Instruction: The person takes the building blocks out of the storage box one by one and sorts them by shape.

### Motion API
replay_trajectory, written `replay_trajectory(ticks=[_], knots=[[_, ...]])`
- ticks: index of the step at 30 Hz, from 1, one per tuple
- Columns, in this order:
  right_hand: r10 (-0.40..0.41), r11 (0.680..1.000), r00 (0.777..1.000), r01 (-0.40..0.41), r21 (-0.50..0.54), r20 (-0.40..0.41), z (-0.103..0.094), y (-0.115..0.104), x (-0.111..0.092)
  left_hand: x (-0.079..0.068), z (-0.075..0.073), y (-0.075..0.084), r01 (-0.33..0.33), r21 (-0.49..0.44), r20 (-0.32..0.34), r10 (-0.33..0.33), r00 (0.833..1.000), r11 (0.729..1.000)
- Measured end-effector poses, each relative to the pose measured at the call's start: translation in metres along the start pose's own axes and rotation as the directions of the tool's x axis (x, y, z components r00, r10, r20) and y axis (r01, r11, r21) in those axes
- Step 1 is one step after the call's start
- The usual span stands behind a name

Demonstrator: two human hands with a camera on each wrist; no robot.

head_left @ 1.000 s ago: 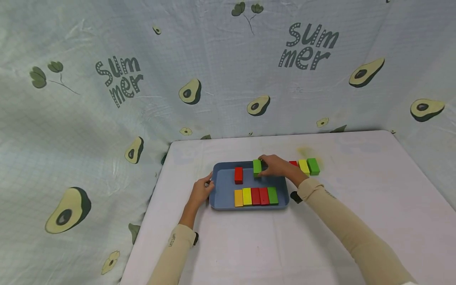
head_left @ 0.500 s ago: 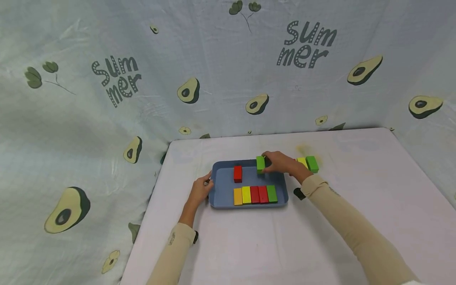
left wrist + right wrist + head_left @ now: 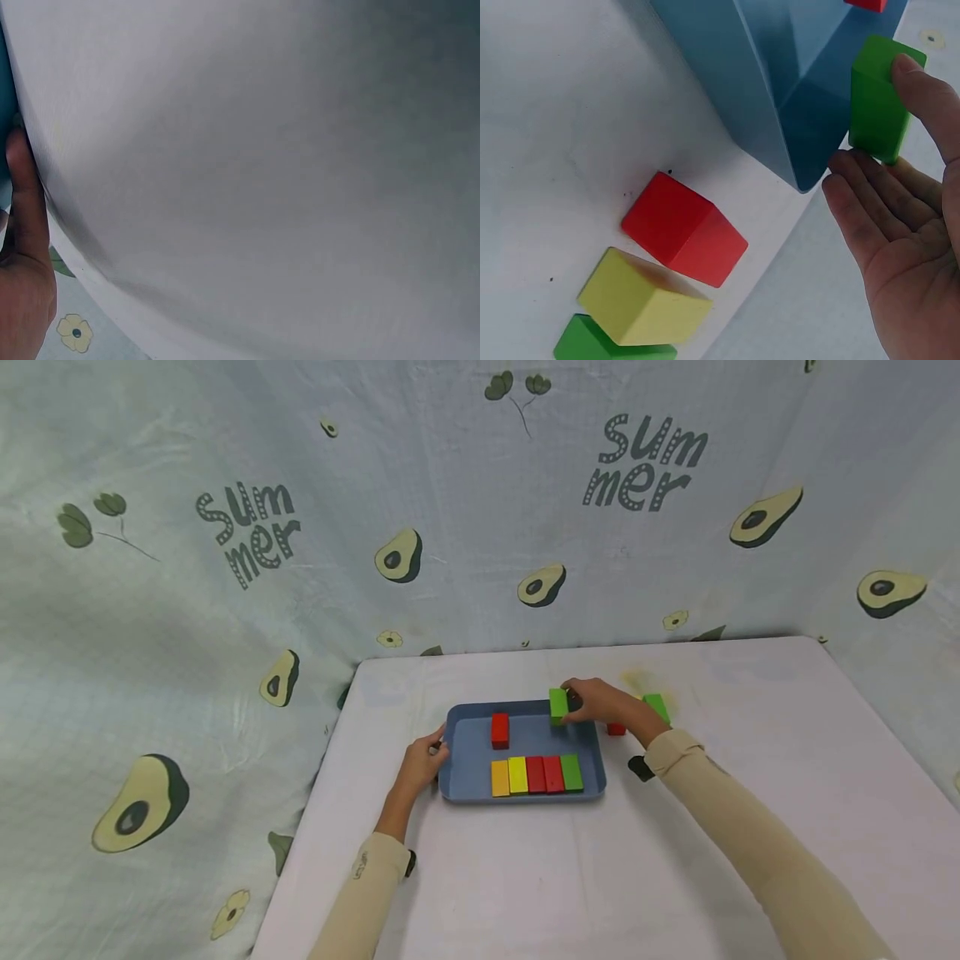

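Note:
My right hand (image 3: 600, 700) pinches a green block (image 3: 558, 706) between thumb and fingertips, over the far right corner of the blue-grey tray (image 3: 468, 777). In the right wrist view the green block (image 3: 880, 105) is upright, close to the tray's wall (image 3: 727, 82). My left hand (image 3: 422, 766) is at the tray's left side, its fingers touching the edge; the left wrist view shows a straight finger (image 3: 28, 195) along the outer wall. Inside the tray, a red block (image 3: 500, 731) stands alone behind a front row of orange (image 3: 500, 778), yellow (image 3: 517, 775), two red (image 3: 544, 774) and green blocks (image 3: 572, 772).
Right of the tray on the white table (image 3: 525, 877) are a red block (image 3: 682, 229), a yellow block (image 3: 641, 296) and another green block (image 3: 600, 341), partly hidden by my right arm in the head view. A printed cloth (image 3: 465, 510) hangs behind the table.
My right hand has moved right and slightly away from me with the green block, toward the tray's far right corner. The left hand and the tray stay in place.

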State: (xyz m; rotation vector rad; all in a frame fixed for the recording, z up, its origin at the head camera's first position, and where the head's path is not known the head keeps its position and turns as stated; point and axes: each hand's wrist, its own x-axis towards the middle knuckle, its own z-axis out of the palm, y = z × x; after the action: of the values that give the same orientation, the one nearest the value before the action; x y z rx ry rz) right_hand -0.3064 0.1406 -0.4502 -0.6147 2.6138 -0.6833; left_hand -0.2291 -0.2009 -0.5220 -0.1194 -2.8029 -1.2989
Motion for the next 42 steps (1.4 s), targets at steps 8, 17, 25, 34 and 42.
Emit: replay_trajectory(ticks=[8, 17, 25, 34, 42], knots=[[-0.003, 1.000, 0.999, 0.002, -0.019, -0.037, 0.000, 0.008, -0.006, 0.001, 0.002, -0.001, -0.001, 0.009, 0.005, 0.001, 1.000, 1.000], [0.000, 1.000, 0.998, -0.002, -0.028, -0.069, -0.012, 0.015, -0.008, 0.002, 0.000, 0.000, -0.005, -0.004, 0.004, 0.005, 1.000, 1.000], [0.030, 1.000, 0.998, -0.030, -0.001, -0.054, -0.015, 0.022, -0.012, 0.005, -0.001, 0.001, -0.011, -0.004, -0.004, 0.011, 1.000, 1.000], [0.073, 0.997, 0.995, -0.072, 0.013, -0.063, -0.017, 0.028, -0.020, 0.004, 0.004, 0.000, -0.006, -0.010, 0.000, 0.006, 1.000, 1.000], [0.065, 0.997, 0.996, -0.062, 0.033, -0.069, -0.015, 0.036, -0.020, 0.000, 0.002, 0.002, -0.003, 0.006, -0.008, 0.003, 1.000, 1.000]])
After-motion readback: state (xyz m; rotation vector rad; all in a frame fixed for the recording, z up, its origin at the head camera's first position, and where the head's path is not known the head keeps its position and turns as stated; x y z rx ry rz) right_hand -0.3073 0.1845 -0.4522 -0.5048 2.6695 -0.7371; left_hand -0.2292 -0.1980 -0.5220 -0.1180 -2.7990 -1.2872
